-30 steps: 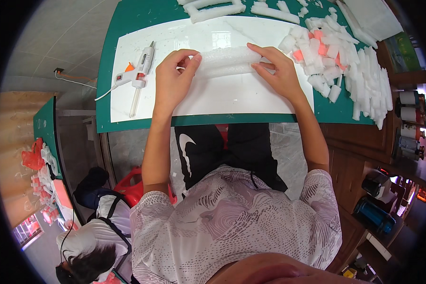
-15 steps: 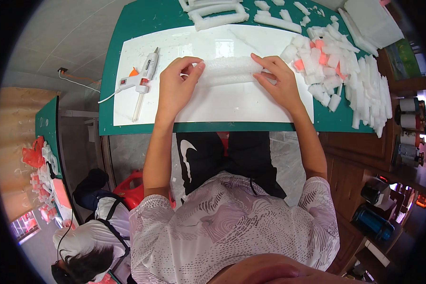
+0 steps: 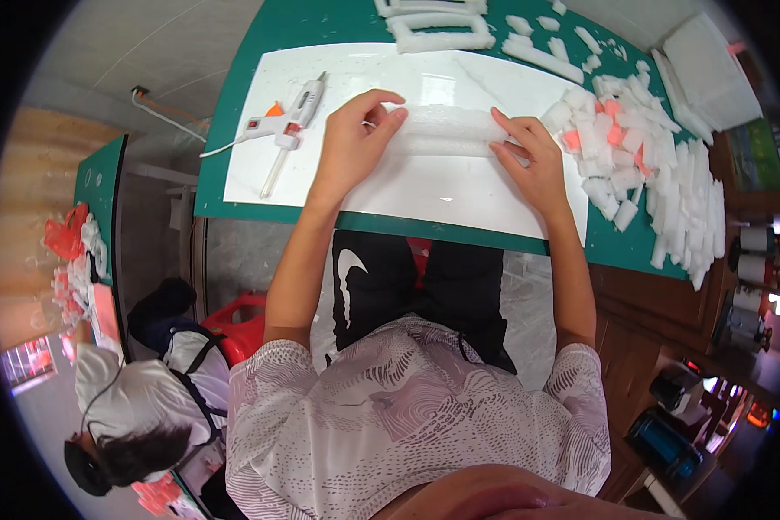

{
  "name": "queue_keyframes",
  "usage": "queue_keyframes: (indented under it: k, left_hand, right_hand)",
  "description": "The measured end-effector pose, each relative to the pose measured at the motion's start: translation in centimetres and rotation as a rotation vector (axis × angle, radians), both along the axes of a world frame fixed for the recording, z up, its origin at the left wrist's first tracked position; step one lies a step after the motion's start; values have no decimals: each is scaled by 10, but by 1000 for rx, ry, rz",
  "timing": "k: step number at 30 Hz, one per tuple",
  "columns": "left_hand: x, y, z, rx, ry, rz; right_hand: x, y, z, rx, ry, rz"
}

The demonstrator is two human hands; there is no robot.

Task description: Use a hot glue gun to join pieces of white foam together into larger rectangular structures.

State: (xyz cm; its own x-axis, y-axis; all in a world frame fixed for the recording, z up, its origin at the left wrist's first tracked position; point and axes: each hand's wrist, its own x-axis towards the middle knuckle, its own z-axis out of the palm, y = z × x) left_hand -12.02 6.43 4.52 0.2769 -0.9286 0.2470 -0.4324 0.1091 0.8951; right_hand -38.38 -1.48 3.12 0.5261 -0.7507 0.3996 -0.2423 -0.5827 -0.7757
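Observation:
A white foam piece (image 3: pixel 449 130), long and ridged lengthwise, lies across the white board (image 3: pixel 407 191) in front of me. At its left end is my left hand (image 3: pixel 360 143), thumb and forefinger curled against the foam. My right hand (image 3: pixel 533 165) has the right end between its thumb and fingers. To the left of my left hand rests a white hot glue gun (image 3: pixel 299 113), nozzle pointing away from me and a clear glue stick (image 3: pixel 273 175) protruding from its rear.
A heap of white and pink foam offcuts (image 3: pixel 620 139) sits right of the board, beside several foam strips (image 3: pixel 689 208). Rectangular foam frames (image 3: pixel 442 42) lie at the far edge of the green table (image 3: pixel 338 26). A co-worker (image 3: pixel 143 403) is at lower left, near a red stool (image 3: pixel 238 325).
The view has turned slightly, so the table and its things appear shifted right. Both hands keep their places at the ends of the foam piece.

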Motion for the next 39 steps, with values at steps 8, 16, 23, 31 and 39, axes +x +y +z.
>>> queue_keyframes:
  k: [8, 16, 23, 31, 39]
  left_hand:
    - [-3, 9, -16, -234, -100, 15]
    - [10, 24, -12, -210, -332, -183]
    - [31, -1, -11, -186, -568, -315]
    - [38, -27, -17, 8, -562, -322]
    - [31, -63, -21, -52, -575, -483]
  right_hand:
    - [1, 7, -5, 3, -12, -30]
    - [-2, -4, -2, -21, -6, -40]
    - [8, -49, 7, -66, 173, 41]
    - [3, -69, 1, 133, 339, 186]
    - [-13, -67, -16, -132, 431, 242]
